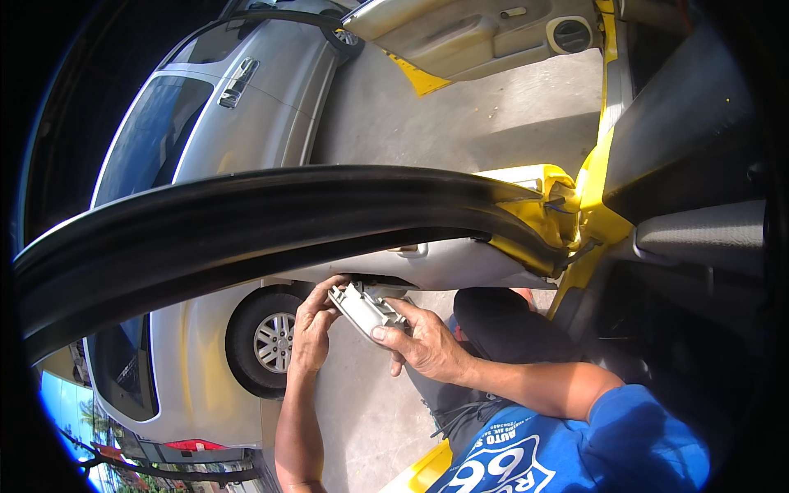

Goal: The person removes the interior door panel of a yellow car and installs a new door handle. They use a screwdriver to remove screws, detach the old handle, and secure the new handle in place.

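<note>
A light grey plastic car trim piece [362, 309] is held between my two hands, tilted, with ribs and hollows showing on its upper side. My left hand [312, 329] pinches its far left end with thumb and fingertips. Around its right end my right hand [427, 343] is closed, the thumb pressed on the near edge and some fingers hidden beneath. Just behind the piece runs the lower edge of a black window frame [271, 209], which arches across the view.
Beyond the frame stands a silver van [255, 123], its rear wheel [265, 341] left of my left hand. Yellow bodywork [559, 209] with exposed wiring is at right. An open door panel [485, 37] with a speaker is at the top. A grey seat part [703, 234] sits far right.
</note>
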`<state>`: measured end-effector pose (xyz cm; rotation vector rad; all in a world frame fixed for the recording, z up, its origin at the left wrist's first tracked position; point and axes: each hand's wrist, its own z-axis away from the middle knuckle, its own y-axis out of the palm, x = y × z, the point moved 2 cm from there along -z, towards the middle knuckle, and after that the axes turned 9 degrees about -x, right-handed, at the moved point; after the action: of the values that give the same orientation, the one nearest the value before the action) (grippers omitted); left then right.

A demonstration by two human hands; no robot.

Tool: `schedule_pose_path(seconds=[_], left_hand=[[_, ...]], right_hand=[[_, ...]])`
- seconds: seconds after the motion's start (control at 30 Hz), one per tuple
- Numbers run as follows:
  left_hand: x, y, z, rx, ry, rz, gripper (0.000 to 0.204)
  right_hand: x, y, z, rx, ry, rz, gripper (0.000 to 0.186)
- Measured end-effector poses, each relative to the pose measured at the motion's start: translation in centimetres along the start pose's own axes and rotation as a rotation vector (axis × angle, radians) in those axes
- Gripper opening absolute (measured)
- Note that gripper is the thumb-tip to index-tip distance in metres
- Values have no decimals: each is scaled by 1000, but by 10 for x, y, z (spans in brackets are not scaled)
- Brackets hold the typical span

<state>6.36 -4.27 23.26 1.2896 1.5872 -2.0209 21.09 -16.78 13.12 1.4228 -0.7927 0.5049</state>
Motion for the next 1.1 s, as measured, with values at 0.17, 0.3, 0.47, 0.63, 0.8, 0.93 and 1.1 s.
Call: schedule_pose_path(seconds=[0.17,0.3,0.47,0.63,0.8,0.93,1.1], left_hand=[[0,23,11,-105,-147,496,51],[-12,23,7,-166,-332,529,56],[-8,25,-10,-269,-413,451,28],[-3,32,2,-361,-379,403,28],[-1,44,9,-465,-277,404,33],[2,48,10,-505,-196,375,35],[0,43,7,-457,-178,264,40]], right_hand=[[-5,7,0,3,-10,-76,80],[-11,13,1,-52,-2,-79,82],[-17,10,0,-83,-82,94,83],[-18,3,-3,-61,-93,152,80],[-16,-1,-3,-58,-104,177,75],[-16,-2,-4,-57,-109,178,73],[-15,-1,-7,-45,-98,161,71]])
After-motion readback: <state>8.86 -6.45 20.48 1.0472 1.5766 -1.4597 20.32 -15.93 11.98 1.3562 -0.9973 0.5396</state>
